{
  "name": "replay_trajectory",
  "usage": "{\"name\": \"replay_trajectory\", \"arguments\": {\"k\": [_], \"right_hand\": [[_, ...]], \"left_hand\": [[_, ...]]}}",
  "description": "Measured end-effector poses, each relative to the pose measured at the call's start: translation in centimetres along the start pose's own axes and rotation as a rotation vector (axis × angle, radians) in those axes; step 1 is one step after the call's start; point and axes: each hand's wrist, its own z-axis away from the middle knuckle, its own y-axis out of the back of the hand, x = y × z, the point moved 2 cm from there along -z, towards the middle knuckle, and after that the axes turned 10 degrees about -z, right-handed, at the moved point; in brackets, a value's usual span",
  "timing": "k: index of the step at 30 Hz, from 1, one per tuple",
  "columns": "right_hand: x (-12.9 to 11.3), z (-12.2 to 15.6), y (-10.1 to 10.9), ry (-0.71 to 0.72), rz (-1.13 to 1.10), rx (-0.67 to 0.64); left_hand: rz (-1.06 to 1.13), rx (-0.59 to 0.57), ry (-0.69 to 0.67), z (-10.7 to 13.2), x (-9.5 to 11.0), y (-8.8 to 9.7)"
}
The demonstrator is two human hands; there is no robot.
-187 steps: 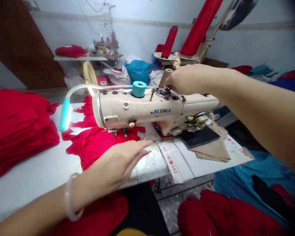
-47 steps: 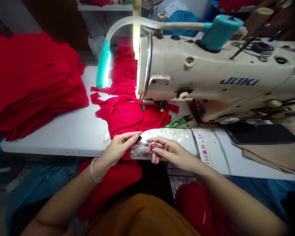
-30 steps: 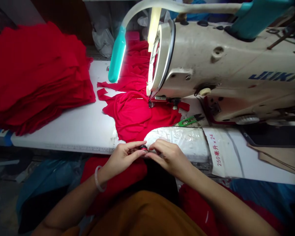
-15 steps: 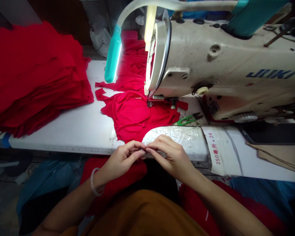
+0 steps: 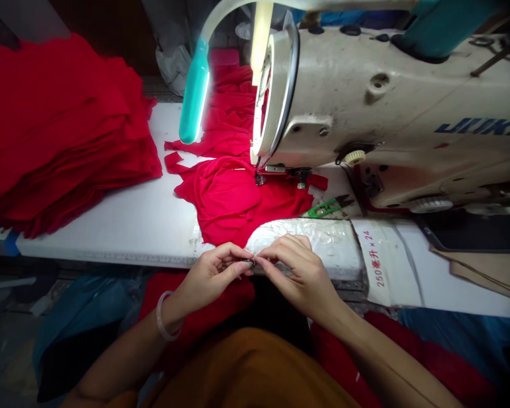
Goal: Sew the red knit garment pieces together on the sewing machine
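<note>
My left hand (image 5: 219,272), with a pale bangle at its wrist, pinches a small dark, shiny piece (image 5: 250,262) between thumb and fingers. It is too small to name. My right hand (image 5: 300,269) meets it from the right, thumb and forefinger pressed together at the piece's edge; what they grip is hidden. Both hands are just off the table's front edge. Beyond them, red fabric (image 5: 233,198) lies bunched under the presser foot (image 5: 259,179) of a sewing machine (image 5: 335,102). Green thread snips (image 5: 325,207) lie beside the fabric, to the right.
A tall stack of red cut fabric (image 5: 63,130) stands on the white table (image 5: 110,226) at left. A lit teal lamp (image 5: 194,93) hangs left of the machine head. A dark flat device (image 5: 476,232) and brown sheets (image 5: 484,275) lie at right.
The view has shifted slightly, so the machine sits a little further right. My hands stay together at the same spot, with a bit more of the dark piece showing between the fingertips.
</note>
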Motion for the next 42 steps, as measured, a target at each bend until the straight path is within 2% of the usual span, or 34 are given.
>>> {"name": "replay_trajectory", "arguments": {"k": [20,42], "right_hand": [[-0.47,0.19,0.14,-0.005,-0.011,0.025],[-0.63,-0.27,0.30,0.022,0.043,0.025]], "left_hand": [[0.095,0.052,-0.029,0.05,-0.06,0.08],[0.059,-0.025,0.083,-0.24,0.39,-0.50]]}}
